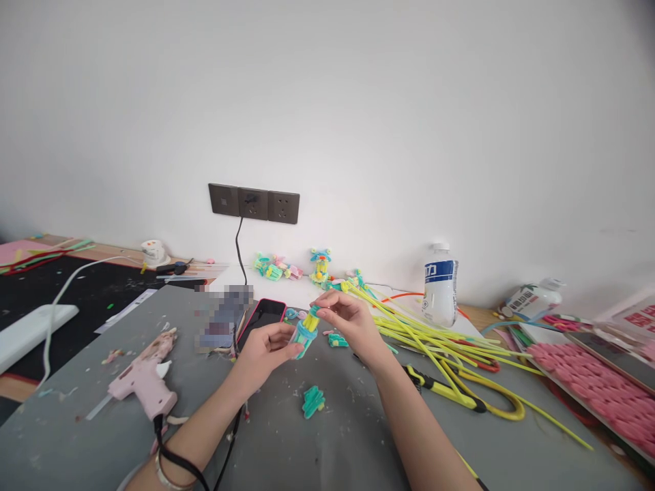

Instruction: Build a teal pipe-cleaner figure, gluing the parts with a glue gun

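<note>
Between my two hands, above the grey mat, is a small pipe-cleaner figure [306,334] in light blue, yellow and teal. My left hand [266,351] grips its lower body with thumb and fingers. At its upper end, my right hand [351,319] pinches the teal and yellow tip. A flat teal pipe-cleaner piece [312,402] with some yellow lies on the mat below my hands. Another small teal piece [337,340] rests behind, near my right fingers.
A pink glue gun [146,378] lies at left, its black cord passing my left forearm. Yellow pipe cleaners [434,334] and yellow-black pliers [445,390] are at right. Behind are a phone [267,314], finished-looking figures [321,266] and a bottle [441,286] by the wall.
</note>
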A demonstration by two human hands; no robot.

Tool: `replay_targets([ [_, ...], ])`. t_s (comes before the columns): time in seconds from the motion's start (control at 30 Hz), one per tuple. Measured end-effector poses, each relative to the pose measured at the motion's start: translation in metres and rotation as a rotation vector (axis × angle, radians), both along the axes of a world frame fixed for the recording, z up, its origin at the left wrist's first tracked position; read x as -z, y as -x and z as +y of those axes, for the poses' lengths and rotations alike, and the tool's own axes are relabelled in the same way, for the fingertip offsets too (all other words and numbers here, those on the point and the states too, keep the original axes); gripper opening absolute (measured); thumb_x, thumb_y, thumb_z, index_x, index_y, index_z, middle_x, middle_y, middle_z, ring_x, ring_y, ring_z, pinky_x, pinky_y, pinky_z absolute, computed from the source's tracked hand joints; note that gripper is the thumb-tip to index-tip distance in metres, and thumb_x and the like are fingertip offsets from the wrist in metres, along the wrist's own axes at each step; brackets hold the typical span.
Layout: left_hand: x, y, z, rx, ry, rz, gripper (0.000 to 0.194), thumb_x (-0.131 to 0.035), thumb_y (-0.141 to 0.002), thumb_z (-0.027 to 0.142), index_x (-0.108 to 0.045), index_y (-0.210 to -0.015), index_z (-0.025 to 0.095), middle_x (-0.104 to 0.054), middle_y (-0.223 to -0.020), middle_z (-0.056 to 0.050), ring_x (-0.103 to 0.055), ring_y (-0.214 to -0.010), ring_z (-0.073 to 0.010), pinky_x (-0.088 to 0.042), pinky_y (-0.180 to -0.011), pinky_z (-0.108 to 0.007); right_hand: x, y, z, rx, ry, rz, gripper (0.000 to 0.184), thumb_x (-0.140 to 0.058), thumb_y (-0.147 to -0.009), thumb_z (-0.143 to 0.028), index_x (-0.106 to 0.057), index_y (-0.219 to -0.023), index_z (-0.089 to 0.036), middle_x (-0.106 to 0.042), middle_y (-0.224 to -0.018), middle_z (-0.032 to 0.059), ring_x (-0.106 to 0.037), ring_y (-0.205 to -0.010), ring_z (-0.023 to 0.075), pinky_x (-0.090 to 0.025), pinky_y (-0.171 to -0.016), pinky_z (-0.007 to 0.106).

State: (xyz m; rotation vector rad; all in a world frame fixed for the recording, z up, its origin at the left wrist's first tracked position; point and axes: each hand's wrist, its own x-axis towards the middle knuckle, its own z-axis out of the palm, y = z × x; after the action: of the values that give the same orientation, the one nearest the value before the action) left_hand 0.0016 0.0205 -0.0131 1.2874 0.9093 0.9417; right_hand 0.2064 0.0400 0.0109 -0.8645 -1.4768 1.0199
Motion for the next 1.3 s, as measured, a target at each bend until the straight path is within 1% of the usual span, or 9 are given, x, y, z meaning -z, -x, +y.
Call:
replay_targets([
  [0.17,0.0012,0.0001,0.0009,-0.007,0.012,-0.008,0.041,-0.085,-0.068,0.043,-0.075,-0.095,0.014,-0.078,-0.092,-0.010,-0.070,-0.083,-0.0233,-0.055,-0.078,-0.032,0.0015,-0.0005,-0.0001,0.001,0.005,-0.003,0.021,-0.078,-0.080,-0.045,-0.072,-0.082,-0.025,-0.070,-0.092,0.0057,-0.063,-0.088,0.0222,-0.053,-0.062,0.030],
  [0.33,0.0038,0.0006,0.0018,-0.006,0.013,-0.005,0.040,-0.085,-0.068,0.042,-0.075,-0.095,0.014,-0.079,-0.093,-0.010,-0.071,-0.084,-0.0236,-0.055,-0.078,-0.032,0.0045,-0.0020,0.0010,-0.017,-0.030,0.004,0.017,-0.078,-0.081,-0.041,-0.073,-0.082,-0.025,-0.069,-0.089,0.0046,-0.062,-0.086,0.0212,-0.052,-0.062,0.029],
  [0.63,0.0022,-0.0005,0.0001,-0.009,-0.005,-0.002,0.035,-0.083,-0.070,0.040,-0.075,-0.094,0.015,-0.079,-0.092,-0.009,-0.071,-0.084,-0.0235,-0.056,-0.078,-0.032,0.0028,0.0001,0.0015,-0.019,-0.068,-0.019,0.019,-0.079,-0.081,-0.043,-0.074,-0.080,-0.024,-0.069,-0.086,0.0044,-0.061,-0.083,0.0205,-0.048,-0.069,0.032],
  [0.73,0.0015,-0.0006,-0.0002,-0.015,-0.007,0.006,0.035,-0.083,-0.070,0.039,-0.075,-0.094,0.014,-0.079,-0.091,-0.009,-0.071,-0.084,-0.0234,-0.056,-0.078,-0.031,0.0012,0.0006,0.0006,-0.030,-0.080,-0.017,0.019,-0.078,-0.081,-0.043,-0.074,-0.081,-0.024,-0.069,-0.087,0.0048,-0.061,-0.085,0.0209,-0.047,-0.072,0.033],
  [1.0,0.0056,0.0003,0.0017,-0.006,-0.017,0.003,0.035,-0.082,-0.072,0.040,-0.075,-0.095,0.014,-0.078,-0.093,-0.009,-0.071,-0.085,-0.0237,-0.056,-0.078,-0.032,0.0008,0.0014,-0.0002,-0.038,-0.088,-0.022,0.020,-0.078,-0.081,-0.043,-0.073,-0.081,-0.024,-0.069,-0.088,0.0054,-0.061,-0.085,0.0217,-0.046,-0.072,0.034],
  [1.13,0.0041,0.0003,0.0006,0.006,-0.020,-0.010,0.034,-0.082,-0.073,0.040,-0.075,-0.094,0.015,-0.078,-0.091,-0.009,-0.071,-0.083,-0.0224,-0.055,-0.077,-0.031,0.0005,0.0008,0.0007,-0.036,-0.089,-0.032,0.020,-0.078,-0.081,-0.043,-0.073,-0.081,-0.023,-0.069,-0.087,0.0057,-0.062,-0.086,0.0220,-0.047,-0.073,0.035],
  [1.3,0.0004,-0.0011,-0.0015,0.002,-0.018,-0.003,0.033,-0.082,-0.072,0.040,-0.075,-0.093,0.015,-0.079,-0.091,-0.010,-0.071,-0.083,-0.0228,-0.055,-0.077,-0.031,-0.0006,0.0008,-0.0012,-0.038,-0.086,-0.030,0.020,-0.078,-0.081,-0.042,-0.072,-0.081,-0.024,-0.069,-0.088,0.0056,-0.062,-0.087,0.0223,-0.047,-0.073,0.035],
])
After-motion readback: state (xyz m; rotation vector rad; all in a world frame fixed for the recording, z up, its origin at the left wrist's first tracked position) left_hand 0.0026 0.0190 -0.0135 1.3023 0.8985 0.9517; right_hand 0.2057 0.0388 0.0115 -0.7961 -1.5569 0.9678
